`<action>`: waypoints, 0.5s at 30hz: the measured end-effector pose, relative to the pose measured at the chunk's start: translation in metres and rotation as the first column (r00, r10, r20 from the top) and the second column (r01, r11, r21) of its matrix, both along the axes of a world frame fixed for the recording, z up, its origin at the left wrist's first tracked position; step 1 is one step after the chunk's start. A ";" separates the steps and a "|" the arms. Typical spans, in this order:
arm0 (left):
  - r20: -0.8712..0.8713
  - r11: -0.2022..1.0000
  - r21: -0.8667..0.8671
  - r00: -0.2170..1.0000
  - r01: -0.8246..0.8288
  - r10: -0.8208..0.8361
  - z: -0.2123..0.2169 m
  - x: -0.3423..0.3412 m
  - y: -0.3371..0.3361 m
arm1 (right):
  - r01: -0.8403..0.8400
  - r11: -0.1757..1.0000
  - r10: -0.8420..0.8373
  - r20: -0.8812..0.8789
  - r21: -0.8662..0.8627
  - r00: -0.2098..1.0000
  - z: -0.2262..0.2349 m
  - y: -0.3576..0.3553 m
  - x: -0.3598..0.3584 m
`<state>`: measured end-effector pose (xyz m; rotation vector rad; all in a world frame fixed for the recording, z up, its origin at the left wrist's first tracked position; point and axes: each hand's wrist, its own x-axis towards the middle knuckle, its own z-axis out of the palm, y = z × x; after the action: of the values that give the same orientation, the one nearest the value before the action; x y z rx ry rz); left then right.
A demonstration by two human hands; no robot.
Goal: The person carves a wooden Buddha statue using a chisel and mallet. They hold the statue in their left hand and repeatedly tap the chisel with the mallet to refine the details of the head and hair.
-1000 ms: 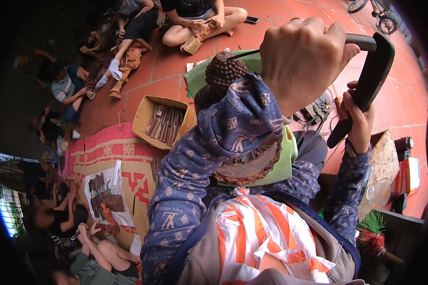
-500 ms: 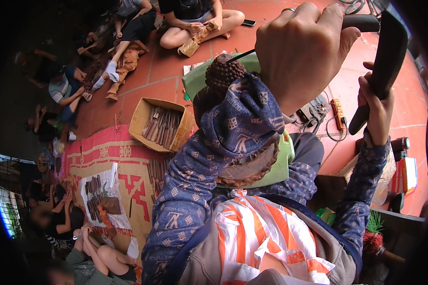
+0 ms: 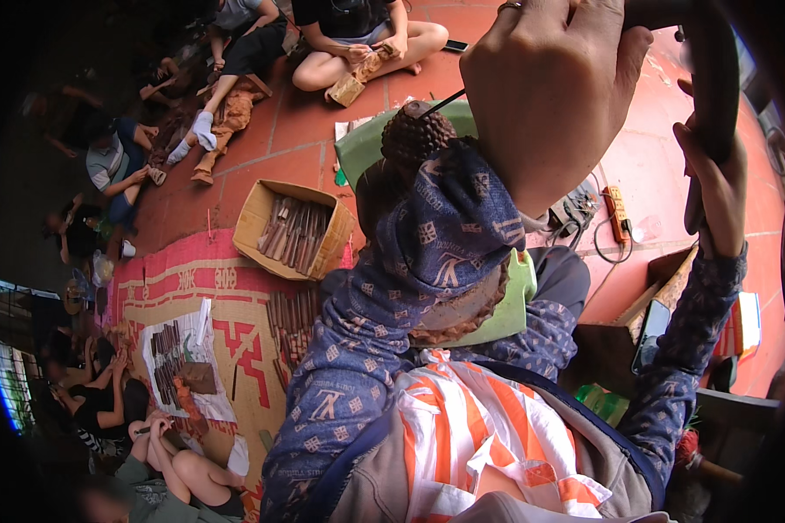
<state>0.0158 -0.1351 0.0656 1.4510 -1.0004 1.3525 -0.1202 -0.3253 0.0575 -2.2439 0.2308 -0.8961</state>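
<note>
My left hand [image 3: 549, 105] is wrapped around a chisel [image 3: 445, 103] whose thin dark shank points left. The shank's end meets the knobbly, curl-covered head [image 3: 417, 131] of a brown wood carving. My left sleeve covers most of the carving's middle; its scalloped base [image 3: 462, 315] shows near my lap. At the right, my right hand [image 3: 715, 179] grips a dark mallet [image 3: 713, 78], blurred at its edges. The mallet's upper part is at the chisel's handle end; whether they touch I cannot tell. A green plastic support [image 3: 521, 301] sits beneath the carving.
A cardboard box [image 3: 251, 222] of chisels stands left on a patterned mat [image 3: 170, 279], more tools beside it. An orange power strip [image 3: 616, 209] with cables lies right on the tiles. A wooden box [image 3: 604, 344] is by my right arm. Several people sit working at left and far side.
The mallet and my right hand have shifted right, and the mallet's top has risen toward the upper edge. My left hand with the chisel sits slightly higher in view.
</note>
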 end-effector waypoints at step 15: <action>-0.048 0.912 0.309 0.962 0.269 -0.268 -0.015 -0.008 0.002 | -0.102 0.931 0.025 0.216 0.350 0.976 -0.060 0.035 -0.017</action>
<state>0.0076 -0.1330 0.0506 1.4759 -1.4060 1.0223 -0.1372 -0.2902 -0.0028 -1.7961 0.2048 -0.9614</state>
